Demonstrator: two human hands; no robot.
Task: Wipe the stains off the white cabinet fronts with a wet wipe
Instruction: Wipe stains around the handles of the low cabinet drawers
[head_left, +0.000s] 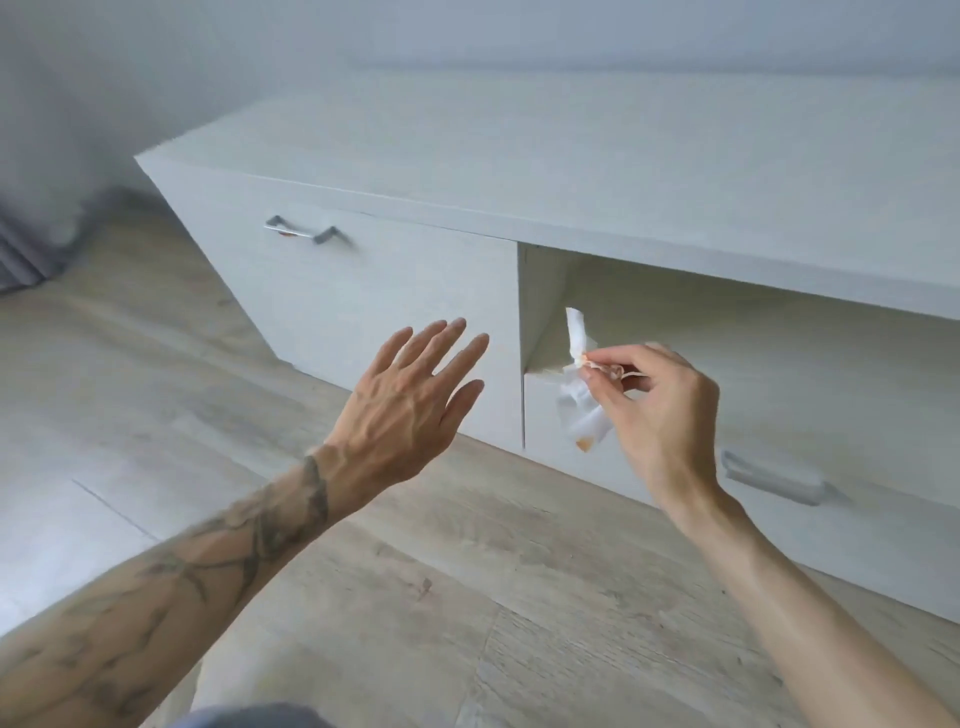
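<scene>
Home room, low white cabinet (519, 171), wood-look floor (363, 597)

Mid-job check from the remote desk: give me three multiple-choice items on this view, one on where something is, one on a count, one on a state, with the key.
1. Where is the wet wipe?
A. Lying on the floor
B. Pinched in the right hand, in front of the cabinet's open compartment
C. Draped over a handle

2. How many metal handles show on the cabinet fronts?
A. One
B. Two
C. Four

3. What is the left hand doing?
A. Open with fingers spread, holding nothing
C. Gripping a handle
B. Clenched round a cloth

Key: 1 B, the right hand's fingertips pinch the crumpled wipe, which carries an orange smear. 2 B, one handle on the left front and one on the lower right drawer. 3 A, its palm faces the left front, with nothing in its grasp.
</scene>
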